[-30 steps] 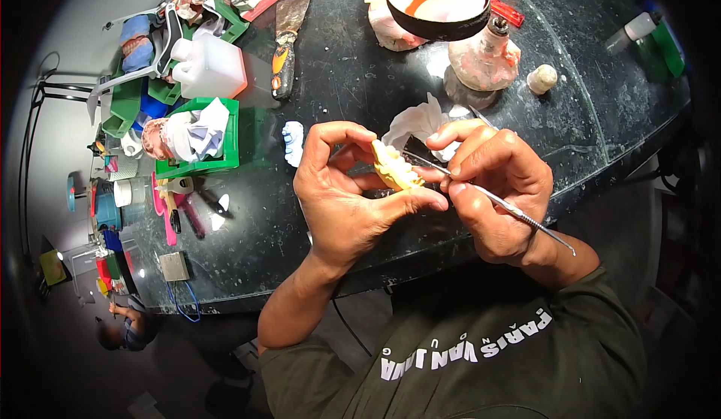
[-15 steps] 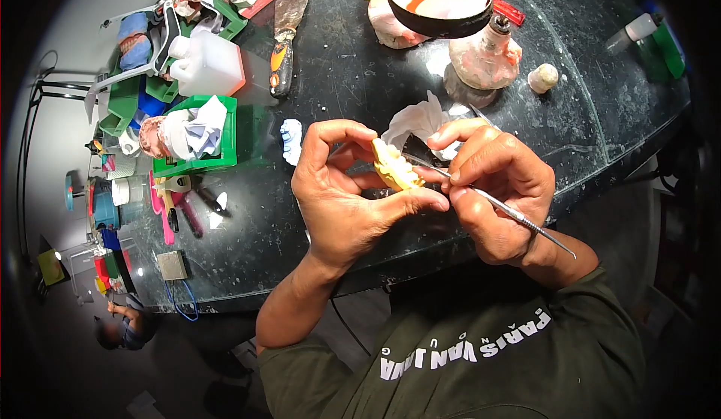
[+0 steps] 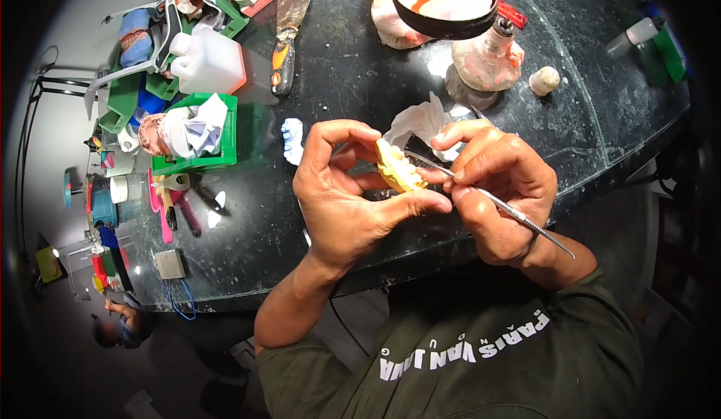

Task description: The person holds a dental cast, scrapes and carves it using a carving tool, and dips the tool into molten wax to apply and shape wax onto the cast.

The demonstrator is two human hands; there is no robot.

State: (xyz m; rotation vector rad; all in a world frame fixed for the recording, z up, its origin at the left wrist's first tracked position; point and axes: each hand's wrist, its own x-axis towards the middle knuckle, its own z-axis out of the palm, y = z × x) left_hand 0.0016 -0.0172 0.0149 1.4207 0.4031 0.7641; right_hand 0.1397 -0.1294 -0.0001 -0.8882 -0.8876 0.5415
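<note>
A yellow dental model [image 3: 398,170] is held between the thumb and fingers of my left hand [image 3: 345,201], its row of teeth turned to the right. My right hand [image 3: 499,186] grips a thin metal dental tool [image 3: 518,215] like a pen. The tool's tip is at the toothed side of the model; whether it touches cannot be made out. Behind both hands lies crumpled white tissue [image 3: 420,119]. A pale blue model piece [image 3: 292,140] rests on the table left of my left hand.
Dark table [image 3: 248,257]; spatula [image 3: 283,43]; green bin [image 3: 231,130] with models; white container [image 3: 210,62]; round black-rimmed object [image 3: 443,2] above a stained burner-like flask [image 3: 488,62]; small whitish jar [image 3: 544,79]; metal block [image 3: 170,264]. Another person [image 3: 124,325] is at lower left.
The yellow model has turned slightly in my left hand, showing more of its teeth. Both hands keep nearly the same place and grip.
</note>
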